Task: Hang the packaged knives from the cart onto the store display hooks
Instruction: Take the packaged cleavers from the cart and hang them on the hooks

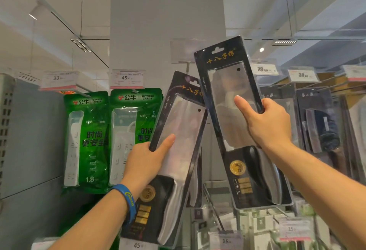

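Two flat knife packs are held up high before the grey pillar (168, 12). The right pack (227, 95), black card under shiny clear plastic, is pinched at its right edge by the right grip (269, 123). The left pack (178, 123) is tilted and pinched at its left edge by the left grip (146, 160). Its top corner is tucked behind the right pack. A thin metal hook (187, 67) is seen just behind their tops. Soft green bags (87, 140) are hung close on the left.

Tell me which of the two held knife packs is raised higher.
The knife pack in the right hand: its top edge reaches up beside the clear label holder, while the other pack, in the left hand, sits lower, its top tucked behind.
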